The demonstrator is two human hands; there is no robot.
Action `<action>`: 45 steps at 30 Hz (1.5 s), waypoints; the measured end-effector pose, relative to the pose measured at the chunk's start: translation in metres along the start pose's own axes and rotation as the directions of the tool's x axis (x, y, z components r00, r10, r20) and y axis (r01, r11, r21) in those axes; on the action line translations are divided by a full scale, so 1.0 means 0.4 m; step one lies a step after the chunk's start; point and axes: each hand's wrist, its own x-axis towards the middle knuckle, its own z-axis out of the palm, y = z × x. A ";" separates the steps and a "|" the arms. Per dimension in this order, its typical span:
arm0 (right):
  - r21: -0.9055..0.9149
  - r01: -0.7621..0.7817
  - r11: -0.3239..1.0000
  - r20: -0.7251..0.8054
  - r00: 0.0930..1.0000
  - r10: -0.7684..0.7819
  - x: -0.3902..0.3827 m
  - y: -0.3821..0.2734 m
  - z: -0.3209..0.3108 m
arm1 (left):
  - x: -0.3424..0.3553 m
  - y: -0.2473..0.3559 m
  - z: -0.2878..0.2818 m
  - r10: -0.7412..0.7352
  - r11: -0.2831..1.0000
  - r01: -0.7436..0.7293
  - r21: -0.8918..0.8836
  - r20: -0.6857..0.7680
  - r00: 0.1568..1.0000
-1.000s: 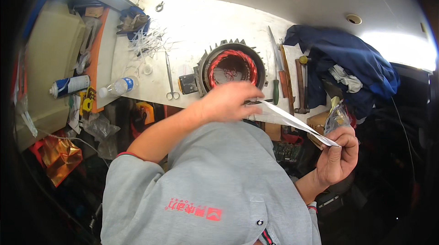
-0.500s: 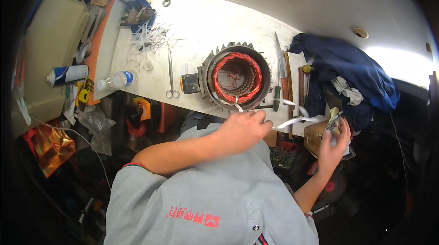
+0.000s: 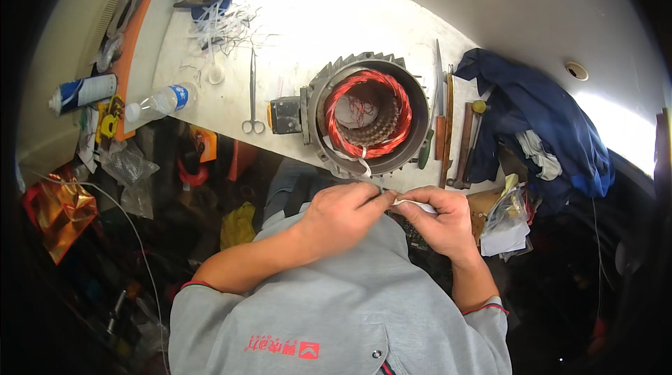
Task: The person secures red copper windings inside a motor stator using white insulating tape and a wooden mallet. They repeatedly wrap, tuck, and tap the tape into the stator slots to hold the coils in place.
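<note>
A grey finned motor stator [image 3: 365,117] with red copper windings lies on the white bench [image 3: 308,32], its open bore facing up. Just in front of it, at the bench's near edge, my left hand [image 3: 343,212] and my right hand [image 3: 437,217] meet fingertip to fingertip. Both pinch a thin white strip of insulating paper [image 3: 406,201] between them. Most of the strip is hidden by my fingers. A white strip end [image 3: 362,165] hangs from the stator's near rim.
Long scissors [image 3: 251,91] lie left of the stator. Knives, a file and a hammer [image 3: 458,133] lie to its right, beside a blue cloth [image 3: 539,123]. A water bottle [image 3: 162,102], spray can [image 3: 82,91] and white strip scraps [image 3: 220,25] sit far left.
My right hand moved in from the far right to meet my left hand. The long paper strip stretched between them is now gathered short at the fingertips.
</note>
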 end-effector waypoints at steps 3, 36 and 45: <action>-0.073 -0.185 0.980 0.116 0.974 0.193 0.034 -0.047 -0.035 | -0.002 0.001 -0.003 -0.127 0.989 0.116 -0.087 -0.134 0.983; -0.130 -0.635 0.761 0.055 0.762 0.645 0.244 -0.085 -0.046 | -0.076 -0.097 -0.070 -0.186 0.960 0.121 -0.251 -0.253 0.949; -0.451 -0.298 0.841 0.045 0.934 0.356 0.212 -0.093 -0.054 | -0.063 -0.109 -0.097 -0.205 0.966 0.167 -0.200 -0.191 0.960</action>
